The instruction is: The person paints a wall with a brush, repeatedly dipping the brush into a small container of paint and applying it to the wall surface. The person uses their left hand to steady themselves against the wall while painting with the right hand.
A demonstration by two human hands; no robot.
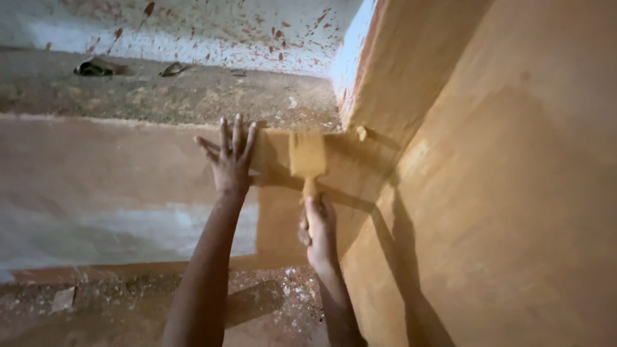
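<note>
**Two hands, one brush at a step riser**

One brush (307, 156), bristles flat on the ochre riser (128, 173) near the corner. Right hand (319, 231) fingers wrapped on its handle, mostly hidden. Left hand (231, 157) fingers spread, pressed on the riser. Two dark scraps on the ledge (160, 93), blurry.

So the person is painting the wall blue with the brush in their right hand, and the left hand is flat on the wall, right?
Not quite: the paint is yellow-ochre, not blue. The head view shows the brush in the right hand spreading that colour on the wall, with the left hand flat against it.
</note>
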